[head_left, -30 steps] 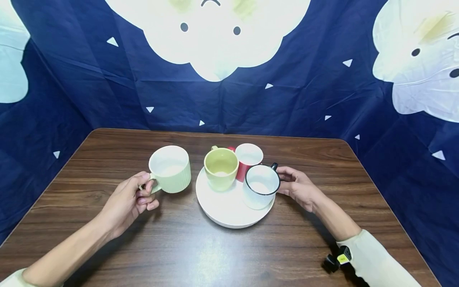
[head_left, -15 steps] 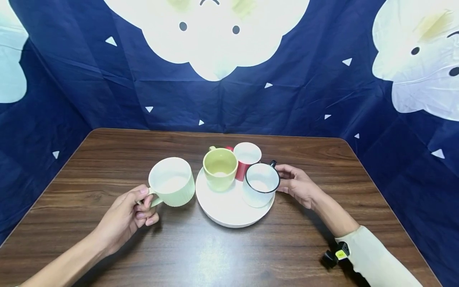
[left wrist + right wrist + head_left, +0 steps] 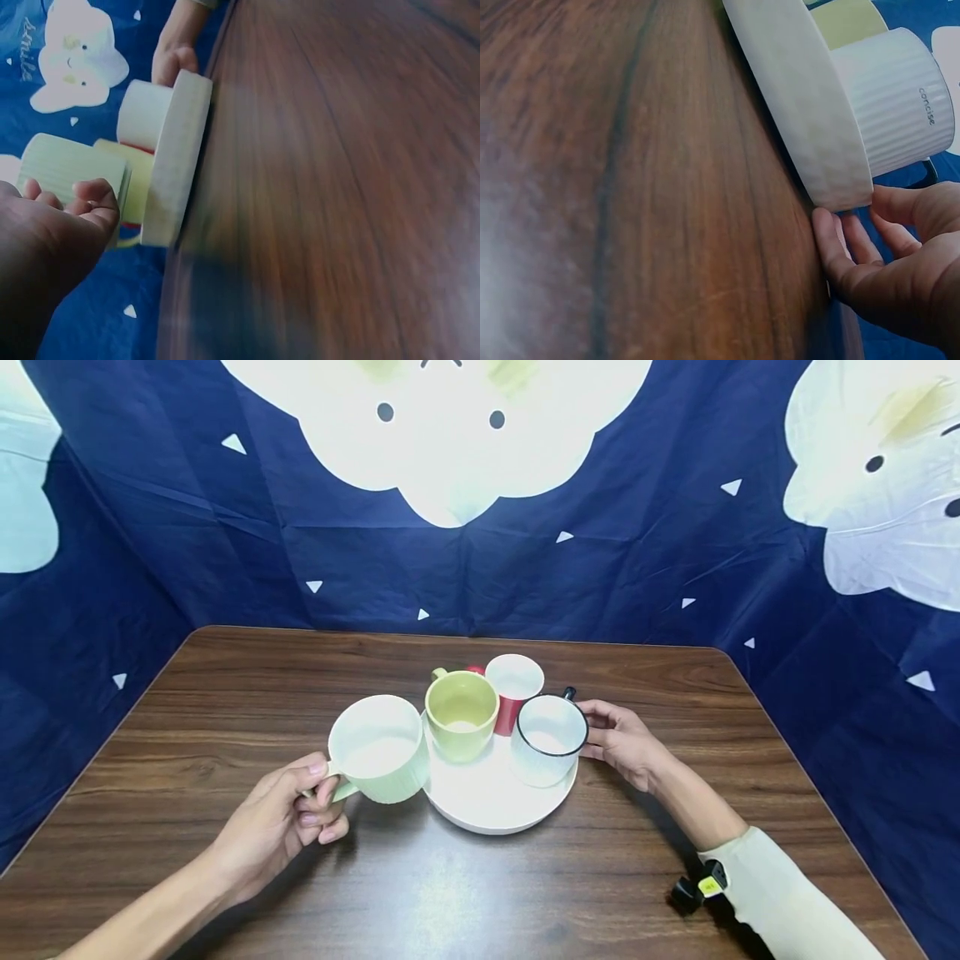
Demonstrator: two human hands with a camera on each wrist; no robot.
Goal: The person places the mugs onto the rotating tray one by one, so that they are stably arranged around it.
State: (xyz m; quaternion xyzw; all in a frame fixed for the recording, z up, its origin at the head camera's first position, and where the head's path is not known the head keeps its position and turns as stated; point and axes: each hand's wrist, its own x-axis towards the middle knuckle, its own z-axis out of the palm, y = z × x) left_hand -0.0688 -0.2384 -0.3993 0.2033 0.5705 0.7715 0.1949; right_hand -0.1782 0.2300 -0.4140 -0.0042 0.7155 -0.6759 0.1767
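My left hand (image 3: pixel 281 822) pinches the handle of a pale green ribbed mug (image 3: pixel 393 772), held upright above the table with its far side overlapping the left edge of a round white tray (image 3: pixel 483 810). On that tray stand a yellow-green mug (image 3: pixel 457 743), a red mug with a white inside (image 3: pixel 507 717) and a white mug with a black rim (image 3: pixel 542 764). My right hand (image 3: pixel 626 747) holds the tray's right edge, thumb at the upper rim and fingertips low on the side wall, as the right wrist view shows. The white mug partly hides these fingertips in the head view.
The dark wood table (image 3: pixel 225 693) stretches around the tray on all sides. Behind it hangs a blue cloth (image 3: pixel 360 568) printed with white clouds and triangles. A small black device (image 3: pixel 701 887) with a yellow label sits at my right sleeve.
My left hand has brought the pale green mug nearer and to the right, from beside the tray to over its left edge. The right hand stays at the tray's edge.
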